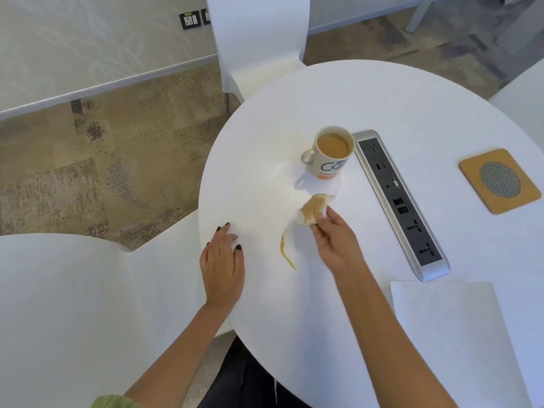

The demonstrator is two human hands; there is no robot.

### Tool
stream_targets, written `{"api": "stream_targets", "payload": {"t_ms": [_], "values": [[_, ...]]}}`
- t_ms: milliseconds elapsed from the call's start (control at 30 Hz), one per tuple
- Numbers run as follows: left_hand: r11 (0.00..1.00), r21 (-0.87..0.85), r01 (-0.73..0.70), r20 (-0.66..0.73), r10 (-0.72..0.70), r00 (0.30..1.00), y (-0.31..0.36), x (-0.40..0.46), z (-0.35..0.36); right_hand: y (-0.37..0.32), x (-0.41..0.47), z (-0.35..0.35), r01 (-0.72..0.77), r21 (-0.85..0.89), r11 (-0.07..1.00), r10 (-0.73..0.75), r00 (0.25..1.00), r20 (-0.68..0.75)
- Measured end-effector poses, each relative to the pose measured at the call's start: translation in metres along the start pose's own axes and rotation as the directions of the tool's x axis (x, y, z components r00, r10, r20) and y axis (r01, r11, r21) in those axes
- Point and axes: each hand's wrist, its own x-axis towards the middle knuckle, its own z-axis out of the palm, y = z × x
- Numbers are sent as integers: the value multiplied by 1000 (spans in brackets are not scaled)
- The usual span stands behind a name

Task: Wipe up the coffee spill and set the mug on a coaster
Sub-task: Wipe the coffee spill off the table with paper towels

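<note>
A white mug (329,154) full of milky coffee stands near the middle of the round white table (382,98), its handle to the left. A thin brown streak of spilled coffee (286,252) lies on the tabletop between my hands. My right hand (335,240) pinches a crumpled, coffee-stained tissue (312,209) just above the streak, in front of the mug. My left hand (222,260) rests flat on the table's left edge with fingers spread, holding nothing. A tan square coaster (471,169) with a grey mesh centre lies at the far right.
A silver power-socket strip (400,201) runs diagonally between the mug and the coaster. A clean white paper napkin (450,328) lies at the near right. White chairs stand at the far side (259,39) and near left (73,304).
</note>
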Motion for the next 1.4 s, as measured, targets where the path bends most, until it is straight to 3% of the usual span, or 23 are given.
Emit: {"api": "stream_targets", "payload": {"t_ms": [133,233,333,467,600,800,967,1067,1133,1200,1300,1400], "values": [[980,-171,105,23,-102,994,15,1,-9,-19,-17,-14,-174,109,979,170,984,42],[938,-336,88,65,-70,995,40,-2,-18,-20,-31,-10,-225,172,959,221,974,41],[851,-512,118,195,-19,981,71,-3,-21,-16,-42,-2,-219,190,957,218,976,26],[725,-622,298,408,-25,913,105,-3,-19,-13,-55,5,-187,208,960,176,982,69],[571,-705,420,501,-17,865,128,-6,-18,-10,-67,3,-54,13,998,52,994,100],[450,-751,483,510,-70,857,153,-26,-15,-8,-94,-13,92,-48,995,-88,993,73],[443,-753,486,450,-192,872,160,-42,-17,-24,-114,-42,103,-208,973,-90,993,73],[446,-757,477,399,-261,879,156,-48,-19,-43,-120,-72,184,-276,943,-203,978,-42],[465,-757,459,363,-285,887,147,-52,-21,-59,-121,-102,253,-423,870,-328,938,-114],[479,-752,453,331,-320,888,136,-56,-23,-75,-122,-139,255,-669,698,-468,869,-157],[481,-736,477,308,-390,868,118,-63,-24,-98,-122,-196,94,-934,344,-635,756,-157],[499,-707,501,322,-403,857,102,-75,-26,-113,-125,-241,-158,-987,13,-738,665,-117]]}}
